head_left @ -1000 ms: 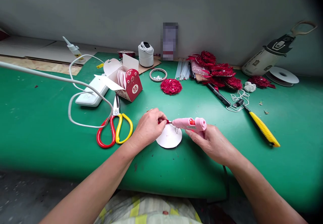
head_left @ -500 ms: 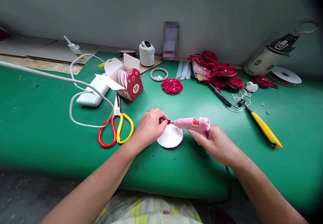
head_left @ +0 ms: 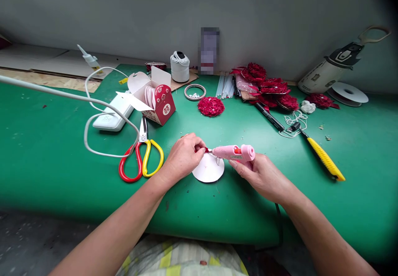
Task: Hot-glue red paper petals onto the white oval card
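Observation:
My right hand (head_left: 259,174) is closed around the grip of a pink hot glue gun (head_left: 234,152), whose nozzle points left. Its tip meets a small piece of red ribbon (head_left: 206,149) pinched between the thumb and fingers of my left hand (head_left: 188,153). Under both lies a round white paper disc (head_left: 208,169) on the green table, its far edge partly covered by the ribbon and the gun. The gun's thin wire stand hangs over the disc. Beyond the hands sits a red fabric flower (head_left: 211,106).
Scissors (head_left: 141,156) with red and yellow handles lie left of my left hand. Behind them are an open red box (head_left: 163,109) of discs and a white power bank (head_left: 113,114) with a looping cable. To the right lie a yellow cutter (head_left: 325,158), a black marker (head_left: 270,117) and several red flowers (head_left: 273,86).
The glue gun has shifted slightly left and down along the ribbon. My left hand keeps its pinch in nearly the same place, and the whole view has moved a little.

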### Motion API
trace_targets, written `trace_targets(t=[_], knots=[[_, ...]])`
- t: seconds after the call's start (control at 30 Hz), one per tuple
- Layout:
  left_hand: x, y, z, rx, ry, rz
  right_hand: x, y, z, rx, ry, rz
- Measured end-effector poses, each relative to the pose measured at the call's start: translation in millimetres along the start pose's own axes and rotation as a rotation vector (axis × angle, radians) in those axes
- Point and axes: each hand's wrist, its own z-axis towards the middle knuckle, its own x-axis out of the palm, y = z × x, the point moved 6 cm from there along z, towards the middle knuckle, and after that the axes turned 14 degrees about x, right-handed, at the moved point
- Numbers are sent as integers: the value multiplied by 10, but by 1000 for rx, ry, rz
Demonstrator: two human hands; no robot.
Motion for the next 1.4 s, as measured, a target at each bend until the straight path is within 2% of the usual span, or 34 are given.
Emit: trace_targets(t=[0.23, 0.57, 0.77, 1.03, 1.4], knots=[[12, 21, -13, -13, 7, -12, -21, -109, 4, 33, -15, 2], [15, 31, -7, -6, 0, -34, 11, -101, 49, 79, -23, -6], [24, 51, -2, -17, 1, -45, 17, -81, 60, 11, -56, 2], [14, 44, 1, -14, 5, -44, 39, -100, 74, 2, -33, 67], [13, 16, -1, 22, 13, 13, 18, -219, 77, 73, 28, 125]])
